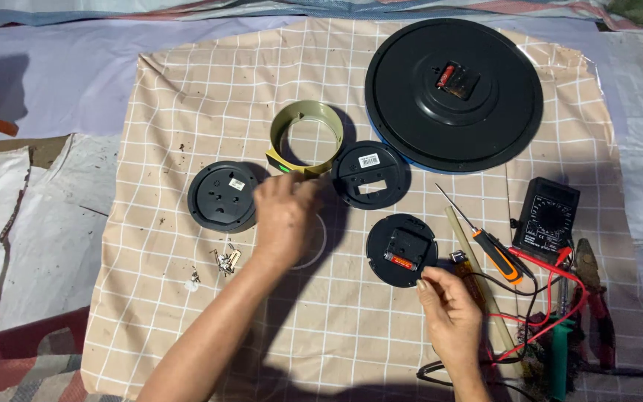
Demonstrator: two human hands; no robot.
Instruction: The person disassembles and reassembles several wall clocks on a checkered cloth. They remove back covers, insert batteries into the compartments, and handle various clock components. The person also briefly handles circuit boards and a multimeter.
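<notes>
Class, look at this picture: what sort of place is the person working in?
Probably an informal outdoor clock-repair spot on the ground: a checked cloth spread over tarpaulin, opened clock backs like the large black one, and a multimeter in hard sunlight.

A small white rectangular sticker with dark bars (368, 160) sits on the round black back plate (371, 175) at centre frame. A similar pale label (237, 183) lies on the round dark grey housing (223, 196) at centre left. No packages, signs or screens show clearly.
</notes>
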